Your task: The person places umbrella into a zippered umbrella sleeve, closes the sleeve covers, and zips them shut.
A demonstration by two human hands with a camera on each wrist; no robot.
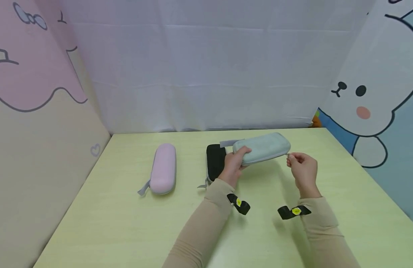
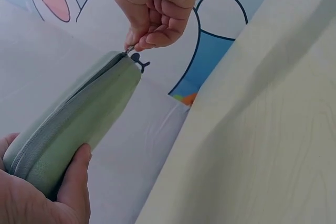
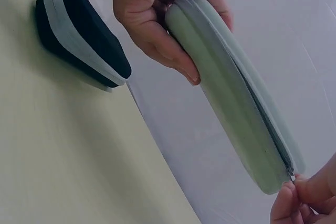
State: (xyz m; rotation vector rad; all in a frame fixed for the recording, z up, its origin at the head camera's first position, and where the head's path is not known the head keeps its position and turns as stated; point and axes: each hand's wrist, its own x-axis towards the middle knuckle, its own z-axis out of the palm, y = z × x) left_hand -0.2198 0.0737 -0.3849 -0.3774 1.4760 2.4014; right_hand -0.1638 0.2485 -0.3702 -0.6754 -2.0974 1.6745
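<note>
A pale green zippered case (image 1: 263, 148) is held above the table, its far end pointing right. My left hand (image 1: 234, 163) grips it by the left end, thumb on top. At the opposite end, my right hand (image 1: 303, 170) pinches the small metal zipper pull (image 3: 292, 173) between thumb and fingers. Along the case's side, the right wrist view shows the zipper parted into a narrow dark gap near the pull. What lies inside the case is hidden. A grey strap (image 1: 228, 143) sticks out past the left end.
A black case (image 1: 214, 160) with a grey zipper band lies on the table, partly behind my left hand. Farther left lies a lilac case (image 1: 163, 167) with a grey strap. The pale table (image 1: 119, 223) meets a white sheet at the back and cartoon-printed panels at both sides.
</note>
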